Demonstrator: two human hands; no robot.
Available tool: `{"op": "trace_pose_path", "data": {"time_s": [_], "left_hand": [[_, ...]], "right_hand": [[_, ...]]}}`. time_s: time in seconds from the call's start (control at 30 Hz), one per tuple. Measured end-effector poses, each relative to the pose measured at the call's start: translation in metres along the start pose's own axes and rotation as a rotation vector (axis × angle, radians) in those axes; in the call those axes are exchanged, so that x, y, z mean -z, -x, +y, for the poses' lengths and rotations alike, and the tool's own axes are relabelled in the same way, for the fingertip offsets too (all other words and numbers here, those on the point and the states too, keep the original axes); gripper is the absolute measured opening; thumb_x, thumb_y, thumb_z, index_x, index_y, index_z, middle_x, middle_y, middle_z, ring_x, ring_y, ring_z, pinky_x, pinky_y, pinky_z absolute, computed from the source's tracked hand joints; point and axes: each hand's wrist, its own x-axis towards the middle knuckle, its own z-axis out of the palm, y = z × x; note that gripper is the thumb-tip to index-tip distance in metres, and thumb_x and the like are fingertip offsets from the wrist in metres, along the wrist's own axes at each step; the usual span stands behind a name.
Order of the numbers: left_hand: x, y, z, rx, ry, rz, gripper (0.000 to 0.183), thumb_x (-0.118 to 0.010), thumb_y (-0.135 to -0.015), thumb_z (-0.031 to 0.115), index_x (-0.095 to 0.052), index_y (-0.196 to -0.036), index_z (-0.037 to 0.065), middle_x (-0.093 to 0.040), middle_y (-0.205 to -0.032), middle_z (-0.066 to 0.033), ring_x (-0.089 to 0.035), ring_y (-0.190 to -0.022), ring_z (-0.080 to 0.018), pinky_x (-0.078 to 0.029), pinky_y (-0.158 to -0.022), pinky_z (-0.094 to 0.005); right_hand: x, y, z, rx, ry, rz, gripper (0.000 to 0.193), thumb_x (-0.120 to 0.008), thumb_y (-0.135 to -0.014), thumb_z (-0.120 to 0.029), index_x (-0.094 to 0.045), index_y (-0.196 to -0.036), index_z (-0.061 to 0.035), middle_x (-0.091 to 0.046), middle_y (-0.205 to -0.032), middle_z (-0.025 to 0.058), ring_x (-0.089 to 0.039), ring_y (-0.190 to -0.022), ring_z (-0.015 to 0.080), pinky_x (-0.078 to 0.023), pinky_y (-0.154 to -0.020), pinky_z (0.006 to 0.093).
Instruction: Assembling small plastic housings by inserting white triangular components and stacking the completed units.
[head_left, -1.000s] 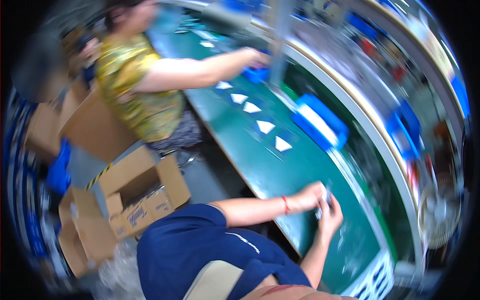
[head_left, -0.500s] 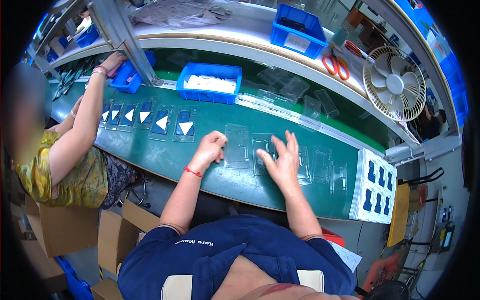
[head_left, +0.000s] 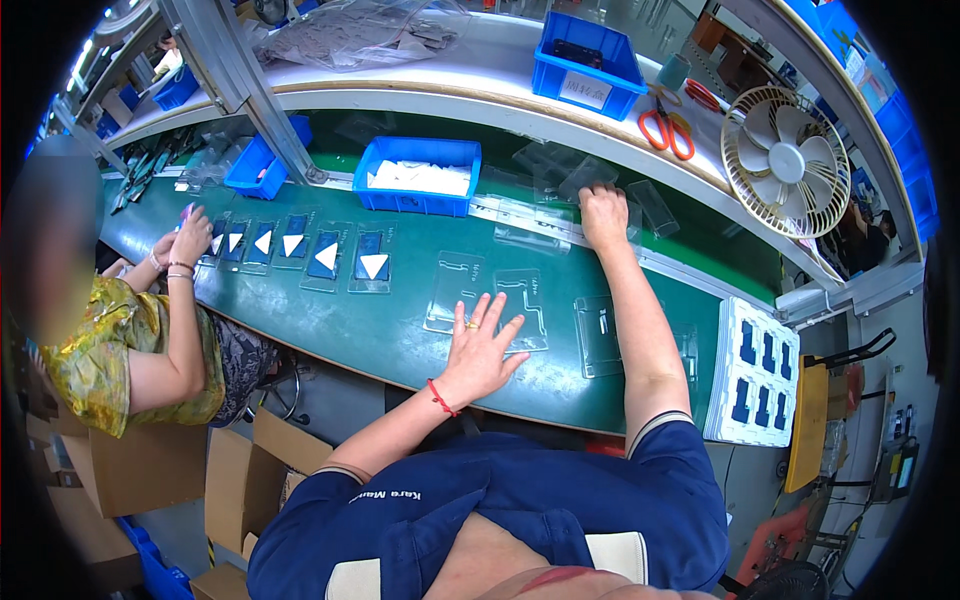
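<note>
My left hand point(head_left: 484, 352) is spread flat, palm down, over the near edges of two clear plastic trays point(head_left: 456, 282) on the green bench. Farther back and to the right, my right hand point(head_left: 605, 215) reaches to a loose pile of clear plastic trays point(head_left: 570, 178). Its fingers are curled down and closed; whatever they grip is hidden. Another clear tray point(head_left: 597, 340) lies left of my right forearm, and part of one more shows beyond it.
On the left, a row of trays with dark blue inserts and white triangles point(head_left: 372, 266) lies near a co-worker point(head_left: 150, 350). A blue bin of white pieces point(head_left: 416, 185) stands behind. To the right are a white tray stack point(head_left: 757, 375), a fan point(head_left: 787, 163) and orange-handled scissors point(head_left: 667, 133).
My left hand has moved right onto the trays and spread its fingers. My right hand has gone from the trays to the pile at the back. The co-worker's hand has left the small blue bin.
</note>
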Motion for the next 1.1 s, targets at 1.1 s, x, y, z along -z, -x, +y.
{"op": "trace_pose_path", "data": {"time_s": [1.1], "left_hand": [[0.013, -0.003, -0.013, -0.143, 0.073, 0.038, 0.043, -0.077, -0.072, 0.029, -0.064, -0.105, 0.006, -0.050, -0.127, -0.0176, -0.040, -0.128, -0.0370, -0.023, -0.107, -0.0536]], "right_hand": [[0.097, 0.262, 0.046, -0.757, -0.070, 0.035, 0.051, -0.055, -0.089, -0.040, -0.054, -0.122, -0.0016, -0.053, -0.121, 0.0240, -0.048, -0.116, 0.0374, -0.034, -0.097, 0.0493]]}}
